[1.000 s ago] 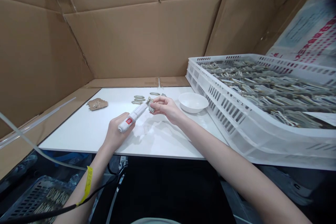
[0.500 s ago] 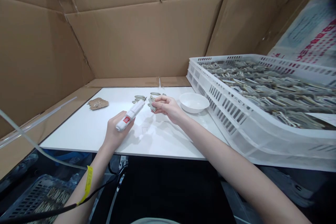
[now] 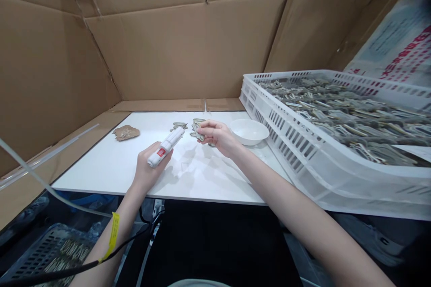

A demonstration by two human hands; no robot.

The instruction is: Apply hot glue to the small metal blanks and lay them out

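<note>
My left hand [image 3: 150,168] is wrapped round a white pistol-shaped tool, which looks like a glue gun [image 3: 165,148], with a red label on its side. Its nose points away toward the middle of the white board. Between the thumb and fingers of my right hand [image 3: 217,136] is a small flat grey-green piece [image 3: 198,130] with pale edges, held just beyond the tool's tip. Similar flat pieces [image 3: 179,125] lie on the board near the tip. Others are partly hidden behind my right fingers.
A white bowl [image 3: 249,132] stands right of my right hand. Beyond it, a large white crate [image 3: 289,143] holds rows of similar pieces. A torn cardboard scrap [image 3: 125,132] lies at left. Cardboard walls [image 3: 175,54] enclose the board. A black cable [image 3: 128,244] crosses my left forearm.
My right hand has shifted slightly right and turned the flat piece, so it slants differently. The left hand and the tool have barely moved.
</note>
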